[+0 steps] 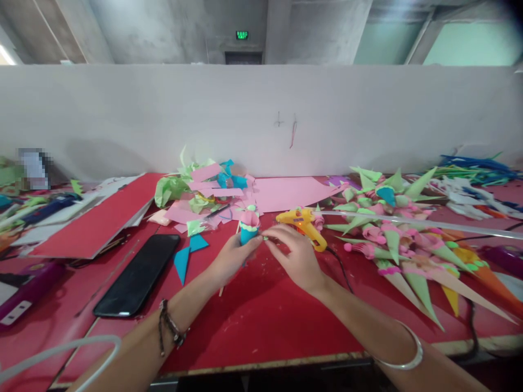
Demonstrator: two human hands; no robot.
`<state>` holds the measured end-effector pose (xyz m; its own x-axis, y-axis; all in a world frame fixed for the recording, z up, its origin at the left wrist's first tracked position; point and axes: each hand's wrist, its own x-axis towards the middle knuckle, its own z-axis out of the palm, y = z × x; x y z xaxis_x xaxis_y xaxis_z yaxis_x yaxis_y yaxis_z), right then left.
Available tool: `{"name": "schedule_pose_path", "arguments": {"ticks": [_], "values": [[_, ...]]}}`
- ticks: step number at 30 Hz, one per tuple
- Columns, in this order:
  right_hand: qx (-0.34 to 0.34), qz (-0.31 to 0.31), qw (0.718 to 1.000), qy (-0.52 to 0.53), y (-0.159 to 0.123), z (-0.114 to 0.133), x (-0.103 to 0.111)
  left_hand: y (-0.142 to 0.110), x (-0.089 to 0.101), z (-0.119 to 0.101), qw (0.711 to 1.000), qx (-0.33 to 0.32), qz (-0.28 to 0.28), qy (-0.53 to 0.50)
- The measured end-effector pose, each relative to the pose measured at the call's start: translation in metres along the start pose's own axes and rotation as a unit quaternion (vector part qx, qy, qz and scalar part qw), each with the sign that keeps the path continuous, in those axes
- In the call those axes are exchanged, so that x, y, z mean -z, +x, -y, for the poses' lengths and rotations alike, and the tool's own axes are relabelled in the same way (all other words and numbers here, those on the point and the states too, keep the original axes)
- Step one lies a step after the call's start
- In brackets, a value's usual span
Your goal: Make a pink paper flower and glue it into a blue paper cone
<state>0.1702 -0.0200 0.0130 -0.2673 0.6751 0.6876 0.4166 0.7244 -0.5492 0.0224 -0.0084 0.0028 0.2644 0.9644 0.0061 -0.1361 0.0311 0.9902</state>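
My left hand (234, 256) is closed around a blue paper cone (248, 234). A rolled pink paper flower (250, 219) sits in the cone's top, with pale green trim at the rim. Close beside it on the right, my right hand (294, 253) pinches a small pale green piece (265, 238), too small to make out well. Just behind my right hand lies a yellow hot glue gun (302, 220), its orange light lit and its nozzle toward the left. Two blue paper triangles (182, 264) lie left of my left hand.
A black phone (138, 275) lies at left, near a red sheet (102, 218). Paper scraps (204, 190) and a pink sheet (286, 193) are behind my hands. Finished paper cones (392, 239) heap up at right. The glue gun's cord (342, 267) runs toward the table's front.
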Motion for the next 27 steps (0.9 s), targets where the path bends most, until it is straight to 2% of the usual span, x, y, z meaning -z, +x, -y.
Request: {"name": "schedule_pose_path", "arguments": {"ticks": [12, 22, 27], "values": [[-0.017, -0.012, 0.999, 0.028, 0.0018, 0.0012, 0.0023, -0.0006, -0.0016, -0.003, 0.992, 0.069, 0.053, -0.096], [-0.022, -0.02, 0.999, 0.029, 0.0022, 0.0033, 0.001, 0.0013, -0.0011, 0.0035, 0.996, 0.029, 0.01, -0.083], [-0.012, -0.04, 0.997, 0.058, 0.0018, 0.0074, 0.0019, -0.0012, -0.0047, 0.0, 0.992, 0.024, 0.021, -0.122]]}}
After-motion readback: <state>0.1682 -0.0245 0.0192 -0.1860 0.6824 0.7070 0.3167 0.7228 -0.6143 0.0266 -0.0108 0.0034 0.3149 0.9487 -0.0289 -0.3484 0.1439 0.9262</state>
